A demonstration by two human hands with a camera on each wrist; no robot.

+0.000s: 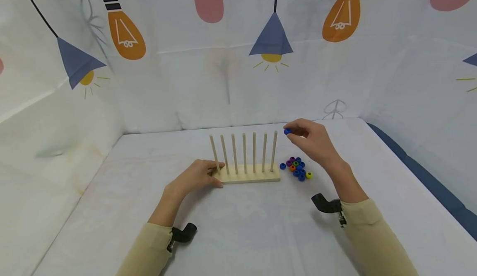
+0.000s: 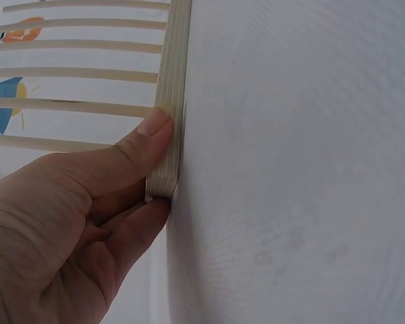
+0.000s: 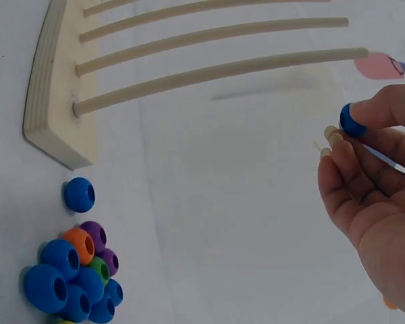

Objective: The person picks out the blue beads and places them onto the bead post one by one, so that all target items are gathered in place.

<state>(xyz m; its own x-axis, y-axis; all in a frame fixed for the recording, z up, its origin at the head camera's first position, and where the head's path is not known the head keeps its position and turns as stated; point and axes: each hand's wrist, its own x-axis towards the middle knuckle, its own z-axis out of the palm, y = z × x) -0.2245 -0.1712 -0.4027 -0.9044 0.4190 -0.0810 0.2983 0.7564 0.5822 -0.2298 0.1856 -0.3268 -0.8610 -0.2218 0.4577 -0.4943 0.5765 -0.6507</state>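
Note:
A pale wooden base with several upright pegs, a peg board (image 1: 247, 177), stands on the white table. My left hand (image 1: 195, 175) grips its left end; in the left wrist view the thumb (image 2: 155, 125) lies on the base's long edge and fingers reach round the end. My right hand (image 1: 313, 141) pinches a blue bead (image 3: 352, 121) between thumb and fingers, just right of the top of the rightmost peg (image 1: 274, 151). The bead is apart from that peg (image 3: 223, 75). No beads show on the pegs.
Right of the base lies a cluster of loose beads (image 1: 299, 168), blue, purple, orange, green and yellow. One blue bead (image 1: 283, 166) sits close to the base's right end. A white cloth wall (image 1: 208, 89) with printed lamps rises behind the table.

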